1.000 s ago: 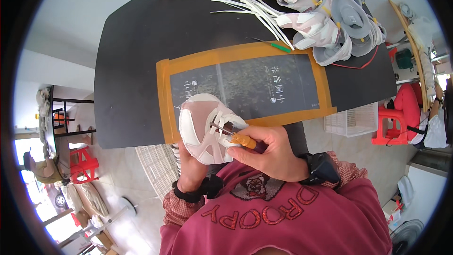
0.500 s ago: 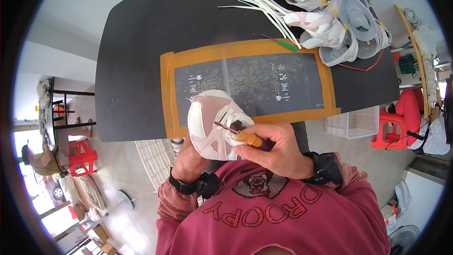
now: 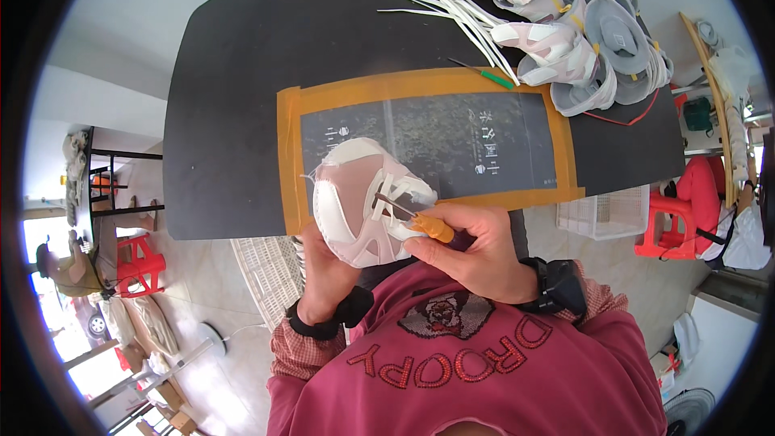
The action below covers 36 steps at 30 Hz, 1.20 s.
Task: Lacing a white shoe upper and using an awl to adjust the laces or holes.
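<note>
A white and dusty-pink shoe upper [image 3: 337, 214] is held above the near edge of the table, toe pointing away from me. My left hand [image 3: 324, 281] is closed around its near left side, with most of the fingers hidden behind it. My right hand [image 3: 480, 254] grips an awl [image 3: 434, 228] with an orange-wrapped handle. The awl's thin metal shaft points up and left, and its tip lies among the white laces [image 3: 386, 203] over the shoe's opening. Whether the tip passes under a lace I cannot tell.
A taped sheet [image 3: 428, 145] covers part of the black table [image 3: 234, 56]. Shoe uppers [image 3: 557, 52] pile up at the far right beside loose white laces [image 3: 460, 12] and a green-handled tool [image 3: 496, 78]. Below the table are white crates [image 3: 605, 210]; red stools [image 3: 674, 222] stand aside.
The shoe upper has shifted slightly left and away from me and has turned a little. My left hand's hold has moved with it, while the awl tip stays among the laces.
</note>
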Each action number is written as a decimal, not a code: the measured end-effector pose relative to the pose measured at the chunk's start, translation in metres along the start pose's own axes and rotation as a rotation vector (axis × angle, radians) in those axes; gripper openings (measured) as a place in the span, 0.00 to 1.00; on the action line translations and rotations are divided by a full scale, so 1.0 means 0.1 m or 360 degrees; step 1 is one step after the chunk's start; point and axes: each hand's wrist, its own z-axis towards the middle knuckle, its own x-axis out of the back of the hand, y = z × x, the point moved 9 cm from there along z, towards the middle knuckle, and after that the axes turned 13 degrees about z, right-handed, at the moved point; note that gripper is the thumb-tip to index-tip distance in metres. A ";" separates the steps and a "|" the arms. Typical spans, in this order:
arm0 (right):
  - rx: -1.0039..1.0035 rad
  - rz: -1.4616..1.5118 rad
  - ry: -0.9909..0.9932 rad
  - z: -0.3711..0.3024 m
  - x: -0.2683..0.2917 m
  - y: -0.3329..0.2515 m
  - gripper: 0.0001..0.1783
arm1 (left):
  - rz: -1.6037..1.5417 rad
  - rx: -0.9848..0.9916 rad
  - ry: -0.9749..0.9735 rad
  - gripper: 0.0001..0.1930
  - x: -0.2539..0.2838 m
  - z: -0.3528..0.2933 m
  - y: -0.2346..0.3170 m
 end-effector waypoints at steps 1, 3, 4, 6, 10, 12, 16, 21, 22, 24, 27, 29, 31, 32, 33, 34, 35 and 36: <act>0.0002 0.0001 -0.0003 0.01 0.00 -0.02 0.12 | -0.0021 0.0033 -0.0029 0.15 -0.01 0.01 -0.05; -0.0208 -0.0055 -0.0078 0.03 -0.01 0.05 0.12 | -0.0126 0.0098 -0.0060 0.14 -0.03 0.01 -0.12; -0.0209 -0.0055 -0.0078 0.04 -0.01 0.05 0.12 | -0.0232 0.0165 -0.0094 0.14 -0.05 0.00 -0.16; -0.0274 -0.0076 -0.0097 0.05 -0.01 0.08 0.13 | -0.0362 0.0302 -0.0112 0.14 -0.08 0.00 -0.22; -0.0145 -0.0146 0.0095 0.12 0.07 -0.02 0.14 | -0.0351 0.0405 -0.0272 0.11 -0.13 -0.02 -0.29; -0.0110 -0.0365 0.0060 0.19 0.09 -0.07 0.14 | -0.0288 0.0339 -0.0292 0.10 -0.12 -0.04 -0.32; -0.0313 -0.0402 -0.0093 0.27 0.06 0.13 0.15 | 0.0184 0.0099 -0.0189 0.09 -0.10 -0.06 -0.23; -0.0586 -0.0103 -0.0064 0.31 0.09 0.35 0.17 | 0.0664 -0.0251 -0.0012 0.10 -0.07 -0.07 -0.04; -0.0587 -0.0103 -0.0056 0.31 0.11 0.36 0.17 | 0.0795 -0.0405 0.0087 0.11 -0.06 -0.08 0.08; -0.0554 -0.0326 -0.0140 0.32 0.12 0.34 0.14 | 0.1021 -0.0587 0.0078 0.12 -0.09 -0.09 0.16; -0.0755 -0.0274 -0.0173 0.31 0.14 0.44 0.14 | 0.1336 -0.0845 0.0106 0.14 -0.18 -0.15 0.29; -0.0756 -0.0311 -0.0177 0.33 0.16 0.44 0.15 | 0.1423 -0.0914 0.0142 0.14 -0.21 -0.19 0.35; -0.0754 -0.0354 -0.0190 0.33 0.14 0.43 0.16 | 0.1484 -0.0967 0.0145 0.15 -0.23 -0.22 0.38; -0.0751 -0.0293 -0.0163 0.33 0.13 0.41 0.16 | 0.1478 -0.0963 0.0146 0.15 -0.23 -0.22 0.39; -0.0744 -0.0232 -0.0133 0.32 0.12 0.39 0.15 | 0.1391 -0.0914 0.0161 0.14 -0.20 -0.19 0.40; -0.0745 -0.0236 -0.0128 0.30 0.09 0.42 0.15 | 0.1305 -0.0863 0.0177 0.13 -0.17 -0.17 0.39; -0.0605 -0.0210 -0.0093 0.30 0.07 0.38 0.12 | 0.1299 -0.0863 0.0177 0.13 -0.17 -0.19 0.37; -0.0464 -0.0178 -0.0059 0.29 0.04 0.33 0.09 | 0.0919 -0.0498 0.0178 0.12 -0.04 -0.15 0.18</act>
